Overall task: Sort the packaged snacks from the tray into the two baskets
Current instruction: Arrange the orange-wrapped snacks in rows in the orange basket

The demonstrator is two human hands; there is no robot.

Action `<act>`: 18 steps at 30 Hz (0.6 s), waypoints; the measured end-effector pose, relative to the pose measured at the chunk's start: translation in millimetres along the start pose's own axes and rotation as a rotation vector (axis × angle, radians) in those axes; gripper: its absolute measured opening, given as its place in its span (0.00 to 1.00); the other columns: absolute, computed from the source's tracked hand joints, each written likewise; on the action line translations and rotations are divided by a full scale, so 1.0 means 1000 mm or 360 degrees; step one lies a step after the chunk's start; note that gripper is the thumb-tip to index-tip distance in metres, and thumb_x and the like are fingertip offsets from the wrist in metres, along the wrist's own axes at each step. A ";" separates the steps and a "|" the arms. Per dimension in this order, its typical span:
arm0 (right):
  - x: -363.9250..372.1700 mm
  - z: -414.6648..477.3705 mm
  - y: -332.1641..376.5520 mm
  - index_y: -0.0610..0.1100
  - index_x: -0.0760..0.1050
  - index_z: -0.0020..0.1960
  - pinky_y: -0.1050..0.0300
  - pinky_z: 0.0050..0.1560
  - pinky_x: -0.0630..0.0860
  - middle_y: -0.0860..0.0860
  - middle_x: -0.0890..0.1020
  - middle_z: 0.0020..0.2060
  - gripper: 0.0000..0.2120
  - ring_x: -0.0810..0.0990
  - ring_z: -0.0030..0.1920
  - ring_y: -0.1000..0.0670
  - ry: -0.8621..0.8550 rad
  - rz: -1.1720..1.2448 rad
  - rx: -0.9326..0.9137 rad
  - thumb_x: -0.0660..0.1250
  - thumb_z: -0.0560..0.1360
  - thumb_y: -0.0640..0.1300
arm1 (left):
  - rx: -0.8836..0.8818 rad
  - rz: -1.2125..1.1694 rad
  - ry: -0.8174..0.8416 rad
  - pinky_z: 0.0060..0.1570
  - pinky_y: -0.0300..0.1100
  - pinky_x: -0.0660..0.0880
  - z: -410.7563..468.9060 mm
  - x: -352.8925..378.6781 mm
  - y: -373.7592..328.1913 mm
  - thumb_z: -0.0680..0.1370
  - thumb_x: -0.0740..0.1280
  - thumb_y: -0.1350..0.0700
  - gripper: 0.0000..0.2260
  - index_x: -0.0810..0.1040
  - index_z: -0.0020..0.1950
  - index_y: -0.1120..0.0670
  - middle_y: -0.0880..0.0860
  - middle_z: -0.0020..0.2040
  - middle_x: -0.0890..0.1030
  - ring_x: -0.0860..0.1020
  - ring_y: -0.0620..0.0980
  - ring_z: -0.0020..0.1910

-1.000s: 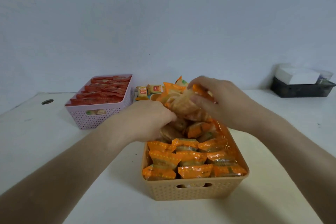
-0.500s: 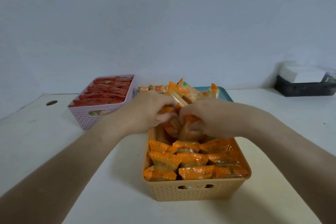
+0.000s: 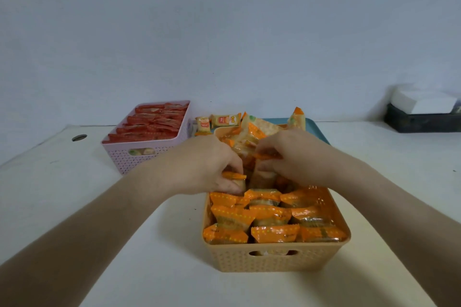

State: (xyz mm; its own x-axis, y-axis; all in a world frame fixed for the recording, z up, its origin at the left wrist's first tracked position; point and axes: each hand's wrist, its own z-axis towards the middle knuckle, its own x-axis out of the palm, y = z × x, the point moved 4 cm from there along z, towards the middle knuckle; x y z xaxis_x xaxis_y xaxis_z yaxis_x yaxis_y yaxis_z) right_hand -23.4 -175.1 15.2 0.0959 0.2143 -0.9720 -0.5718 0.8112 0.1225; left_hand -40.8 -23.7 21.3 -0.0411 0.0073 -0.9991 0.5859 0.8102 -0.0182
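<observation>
An orange basket (image 3: 275,258) stands in front of me, packed with rows of orange-wrapped snacks (image 3: 272,215). My left hand (image 3: 208,163) pinches one orange snack packet (image 3: 234,176) at the basket's far left part. My right hand (image 3: 293,158) grips another orange snack packet (image 3: 264,172) beside it, held upright over the far rows. Behind them a teal tray (image 3: 316,129) holds loose orange packets (image 3: 254,132) and small yellow packets (image 3: 225,120). A pink basket (image 3: 147,154) at the left is filled with red packets (image 3: 149,123).
All of this sits on a white table (image 3: 74,197) against a pale wall. A dark bin (image 3: 421,121) with a white box in it sits at the far right. A round cable hole (image 3: 79,137) lies at the far left.
Both hands have come down from above the basket's far end into it, each bringing an orange packet lower among the far rows. The view has tilted slightly.
</observation>
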 end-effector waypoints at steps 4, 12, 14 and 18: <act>-0.011 -0.006 0.003 0.47 0.81 0.51 0.50 0.49 0.75 0.51 0.83 0.44 0.09 0.78 0.45 0.51 -0.0010 0.0207 -0.0027 0.66 0.76 0.50 | -0.0030 0.0151 0.0146 0.47 0.47 0.77 0.012 0.003 -0.001 0.72 0.71 0.44 0.14 0.81 0.56 0.46 0.46 0.46 0.83 0.79 0.46 0.46; 0.011 -0.003 0.001 0.48 0.79 0.53 0.49 0.49 0.78 0.51 0.82 0.47 0.14 0.79 0.49 0.49 -0.0044 0.0047 0.0150 0.71 0.72 0.54 | -0.0037 0.0376 -0.0231 0.45 0.49 0.77 0.021 0.007 0.008 0.70 0.70 0.40 0.15 0.80 0.51 0.46 0.48 0.45 0.81 0.78 0.50 0.47; 0.011 -0.001 0.001 0.49 0.78 0.51 0.48 0.46 0.79 0.51 0.81 0.44 0.13 0.78 0.47 0.48 -0.0158 -0.0057 0.0177 0.70 0.72 0.56 | -0.0076 0.0180 -0.0078 0.48 0.48 0.76 0.017 0.006 0.012 0.70 0.70 0.37 0.16 0.82 0.52 0.45 0.45 0.46 0.82 0.78 0.46 0.47; 0.011 0.000 0.005 0.49 0.81 0.48 0.50 0.44 0.79 0.52 0.83 0.41 0.14 0.79 0.43 0.51 -0.0001 0.0115 0.0063 0.66 0.74 0.58 | -0.0130 -0.0136 0.0116 0.39 0.42 0.74 0.014 0.002 0.014 0.73 0.61 0.33 0.21 0.84 0.46 0.48 0.49 0.38 0.83 0.78 0.45 0.38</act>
State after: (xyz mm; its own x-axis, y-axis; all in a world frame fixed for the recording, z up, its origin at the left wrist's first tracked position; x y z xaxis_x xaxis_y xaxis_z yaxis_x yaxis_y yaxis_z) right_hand -25.2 -168.8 5.4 0.0560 0.2736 -0.9602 -0.5445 0.8145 0.2003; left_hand -21.2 -20.7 18.2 -0.1487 -0.0238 -0.9886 0.5100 0.8547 -0.0973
